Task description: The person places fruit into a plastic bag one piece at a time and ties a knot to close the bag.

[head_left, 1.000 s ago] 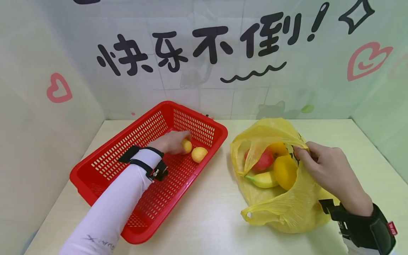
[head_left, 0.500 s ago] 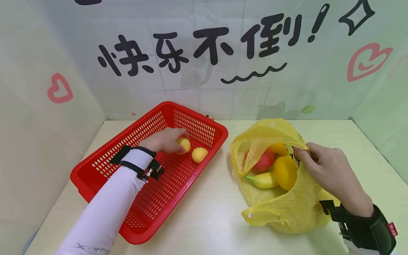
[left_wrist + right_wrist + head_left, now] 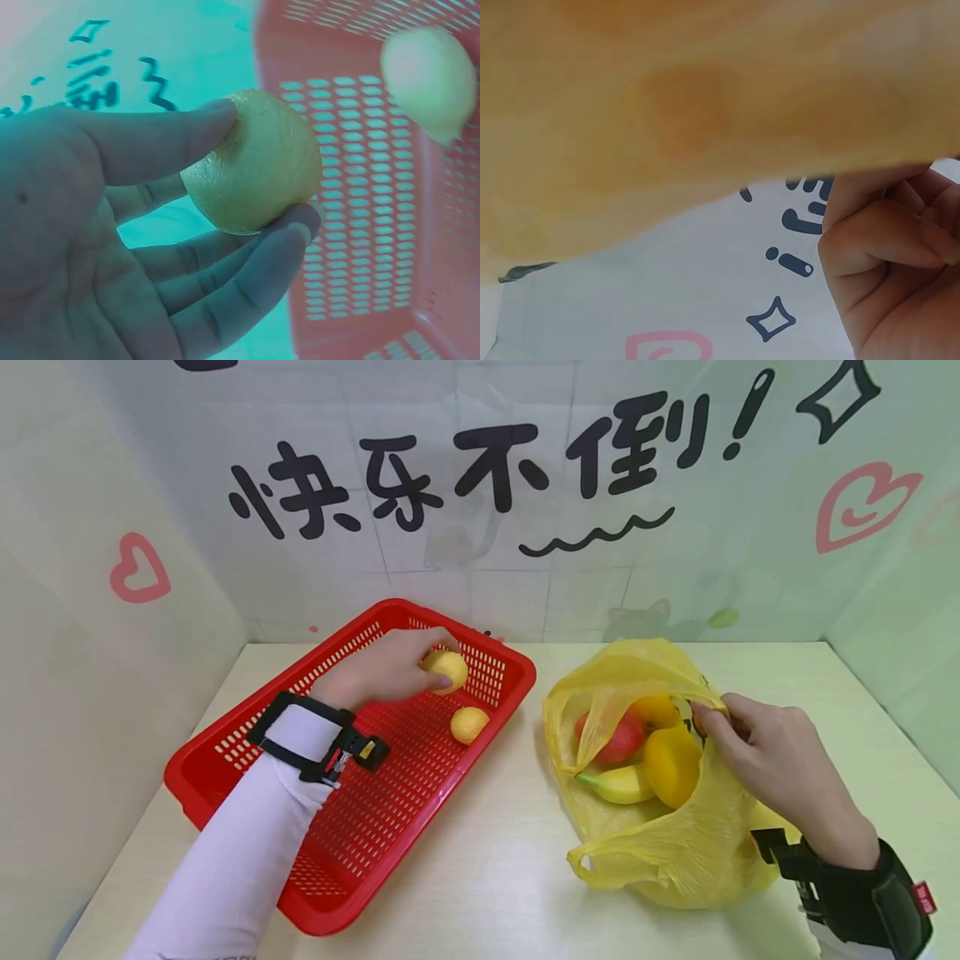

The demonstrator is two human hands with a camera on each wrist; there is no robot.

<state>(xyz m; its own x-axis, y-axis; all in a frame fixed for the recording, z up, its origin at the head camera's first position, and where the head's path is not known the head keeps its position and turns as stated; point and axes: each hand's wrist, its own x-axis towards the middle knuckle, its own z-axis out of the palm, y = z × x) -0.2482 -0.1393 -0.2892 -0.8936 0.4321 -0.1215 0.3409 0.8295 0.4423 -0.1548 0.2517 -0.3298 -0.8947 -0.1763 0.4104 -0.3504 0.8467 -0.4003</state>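
Observation:
My left hand (image 3: 378,670) grips a yellow lemon (image 3: 447,672) between thumb and fingers, up near the far rim of the red plastic basket (image 3: 390,785). In the left wrist view the held lemon (image 3: 255,169) has a wrinkled skin. A second lemon (image 3: 469,725), with a pointed tip, lies in the basket against its right wall. My right hand (image 3: 787,768) pinches the edge of a yellow plastic bag (image 3: 705,852), whose mouth gapes. Inside the bag are a red fruit (image 3: 621,739), a banana (image 3: 622,783), a yellow fruit (image 3: 671,767) and an orange fruit (image 3: 654,711).
The basket stands slanted at the left of a pale wooden table (image 3: 502,877), the bag at the right. A strip of tabletop separates them. Behind rises a printed wall sheet (image 3: 480,585), with side panels at left and right. The bag fills much of the right wrist view.
My left hand has lifted its lemon from the basket floor up toward the far rim. The right hand and the bag have stayed in place.

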